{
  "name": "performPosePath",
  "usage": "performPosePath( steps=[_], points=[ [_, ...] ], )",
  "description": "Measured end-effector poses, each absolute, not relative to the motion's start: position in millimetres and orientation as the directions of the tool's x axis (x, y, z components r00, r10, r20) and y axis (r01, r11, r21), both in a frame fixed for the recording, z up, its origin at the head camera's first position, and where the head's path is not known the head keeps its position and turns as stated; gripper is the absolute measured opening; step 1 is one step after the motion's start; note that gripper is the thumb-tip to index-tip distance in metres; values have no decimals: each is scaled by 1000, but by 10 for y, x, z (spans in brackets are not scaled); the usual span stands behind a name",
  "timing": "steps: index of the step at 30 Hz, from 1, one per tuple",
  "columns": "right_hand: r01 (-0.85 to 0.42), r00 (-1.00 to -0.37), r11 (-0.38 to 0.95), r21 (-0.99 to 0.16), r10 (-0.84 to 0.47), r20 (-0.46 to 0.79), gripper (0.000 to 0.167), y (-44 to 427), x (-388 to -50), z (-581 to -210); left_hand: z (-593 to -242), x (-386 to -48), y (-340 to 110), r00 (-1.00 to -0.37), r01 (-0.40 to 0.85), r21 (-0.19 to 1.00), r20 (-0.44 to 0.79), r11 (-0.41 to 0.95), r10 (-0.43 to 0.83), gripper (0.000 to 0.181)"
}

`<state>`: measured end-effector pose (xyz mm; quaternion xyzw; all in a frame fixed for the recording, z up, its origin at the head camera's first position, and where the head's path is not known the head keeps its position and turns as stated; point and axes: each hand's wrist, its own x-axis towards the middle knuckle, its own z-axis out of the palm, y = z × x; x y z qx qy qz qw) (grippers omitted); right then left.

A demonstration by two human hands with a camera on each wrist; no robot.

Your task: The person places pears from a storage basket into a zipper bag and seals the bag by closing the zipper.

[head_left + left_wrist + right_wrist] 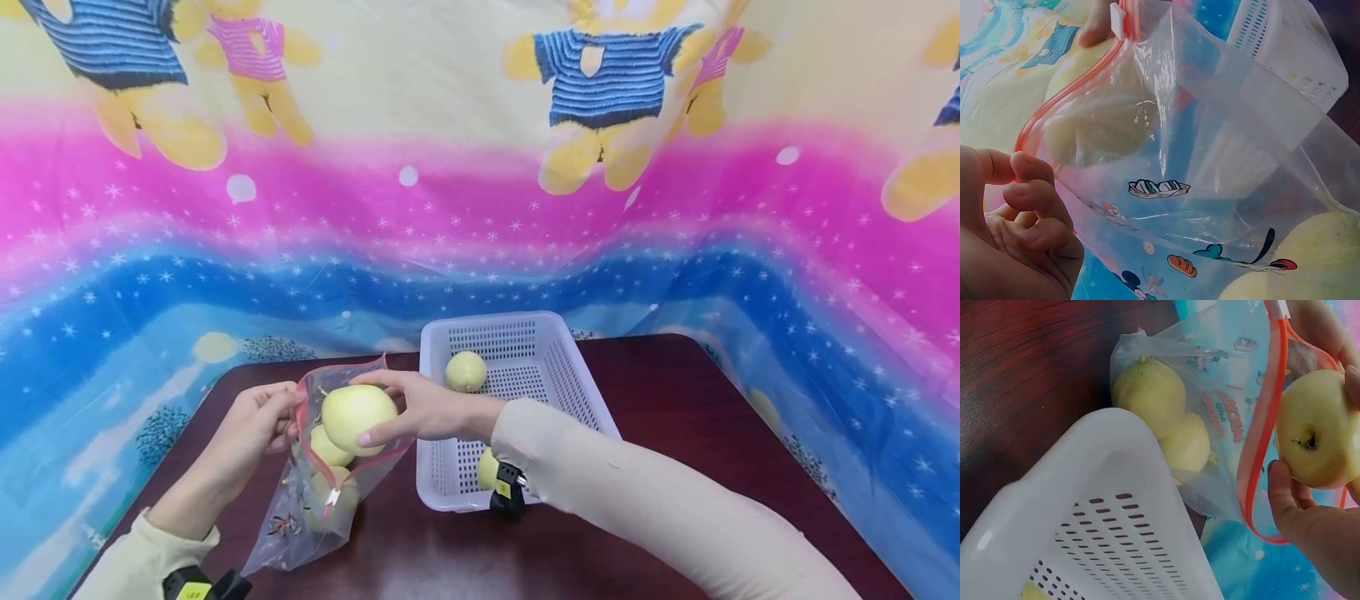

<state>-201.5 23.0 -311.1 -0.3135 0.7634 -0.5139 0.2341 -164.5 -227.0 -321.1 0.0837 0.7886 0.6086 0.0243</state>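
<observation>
My right hand holds a round, pale yellow pear at the mouth of a clear zip bag. The fingers and thumb grip the pear's sides; its dark blossom end shows in the right wrist view. With fingers curled, my left hand pinches the red zip edge on the left, and the mouth gapes. Lower in the bag lie other pears, seen through the printed plastic. A white slider sits on the near side of the red zip.
A white perforated plastic basket stands right of the bag on the dark red-brown table. One pear lies at its far left, another nearer, partly behind my right sleeve. A printed cloth with bears hangs behind the table.
</observation>
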Motion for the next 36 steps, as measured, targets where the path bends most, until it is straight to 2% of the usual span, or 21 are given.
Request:
performPosePath(
  steps=[16,26,36],
  points=[
    [-246,-722,317,-916,-690,-45,68,96,-2003,-3204,-3220,-1645,-2261,-981,121,966,80,230,179,36],
    [-253,-718,352,-901,-693,-69,68,48,-1995,-3313,-3221,-1646,-2257,-976,130,969,89,208,197,36],
    [-316,-705,408,-856,-705,-76,66,-39,-1997,-3323,-3219,-1655,-2266,-971,146,970,102,197,214,36]
  ],
)
